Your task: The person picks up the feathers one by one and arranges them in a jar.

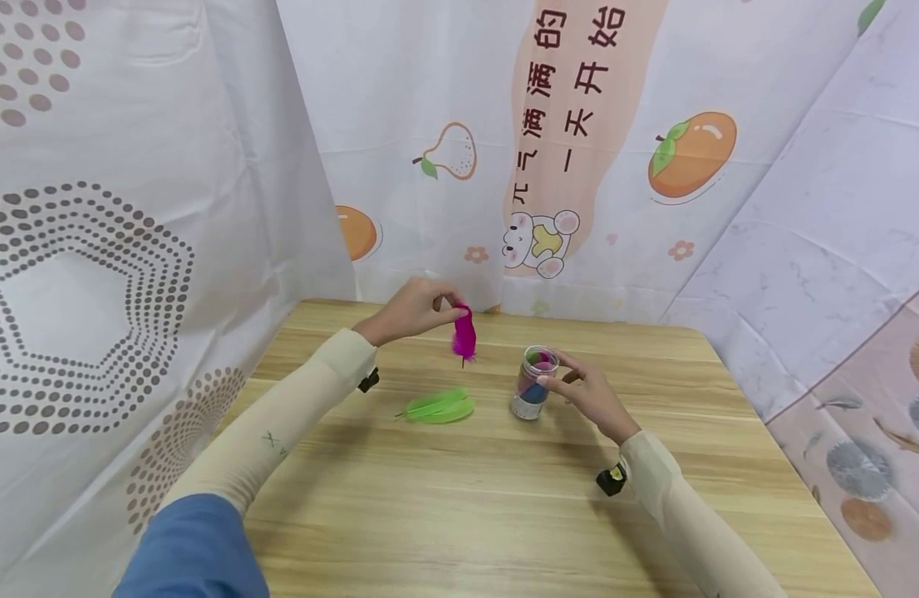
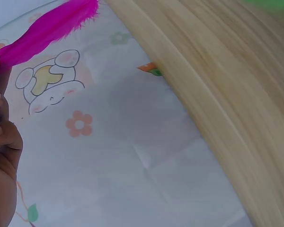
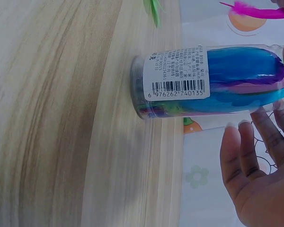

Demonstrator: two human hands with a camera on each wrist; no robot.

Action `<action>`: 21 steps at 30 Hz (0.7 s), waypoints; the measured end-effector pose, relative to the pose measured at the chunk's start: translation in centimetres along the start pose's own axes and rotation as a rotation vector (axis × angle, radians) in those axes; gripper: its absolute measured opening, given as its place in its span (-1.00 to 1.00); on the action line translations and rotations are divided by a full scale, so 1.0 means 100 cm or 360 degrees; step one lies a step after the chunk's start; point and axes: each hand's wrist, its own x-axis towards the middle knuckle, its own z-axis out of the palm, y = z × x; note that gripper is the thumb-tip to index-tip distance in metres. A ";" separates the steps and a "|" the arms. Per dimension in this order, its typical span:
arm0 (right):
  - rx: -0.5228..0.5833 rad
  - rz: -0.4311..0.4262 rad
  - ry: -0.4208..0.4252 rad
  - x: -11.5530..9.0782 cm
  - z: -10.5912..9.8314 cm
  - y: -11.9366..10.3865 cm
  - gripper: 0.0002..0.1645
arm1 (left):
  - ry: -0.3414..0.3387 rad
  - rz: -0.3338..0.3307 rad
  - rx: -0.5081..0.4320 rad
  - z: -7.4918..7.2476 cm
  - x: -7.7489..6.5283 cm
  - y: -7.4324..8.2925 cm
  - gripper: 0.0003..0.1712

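Observation:
Between thumb and fingertips, my left hand pinches a magenta feather by one end, so it hangs down above the table. The left wrist view shows the same feather at upper left. A clear jar stands upright on the table with blue, purple and pink feathers inside and a white barcode label. My right hand holds that jar near its open rim, thumb on the near side and fingers behind. Two bright green feathers lie on the table left of the jar.
The wooden table ends at a printed curtain hanging along its back edge. More patterned cloth hangs at the left and right. A small black wrist camera sits under the right wrist.

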 end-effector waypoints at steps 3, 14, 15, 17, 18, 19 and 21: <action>0.0001 -0.0001 -0.0003 0.000 -0.001 -0.001 -0.20 | 0.0013 0.0015 -0.0017 -0.001 0.005 0.004 -0.95; -0.0014 -0.0018 -0.0012 0.001 -0.002 0.000 -0.20 | 0.0100 0.0075 -0.0074 0.004 0.027 0.021 -0.92; -0.0015 -0.0017 -0.0011 0.003 -0.001 0.003 -0.20 | 0.0110 0.0087 -0.0076 0.004 0.028 0.022 -0.92; -0.0013 -0.0009 -0.0006 0.007 -0.001 0.012 -0.20 | 0.0131 0.0107 -0.0077 0.006 0.032 0.024 -0.91; -0.0010 -0.0009 -0.0003 0.010 -0.001 0.016 -0.19 | 0.0144 0.0121 -0.0075 0.006 0.034 0.026 -0.92; -0.0006 -0.0010 0.0000 0.012 -0.001 0.021 -0.19 | 0.0156 0.0130 -0.0072 0.007 0.035 0.027 -0.92; -0.0003 -0.0014 0.0006 0.016 0.000 0.029 -0.19 | 0.0187 0.0152 -0.0059 0.008 0.039 0.029 -0.91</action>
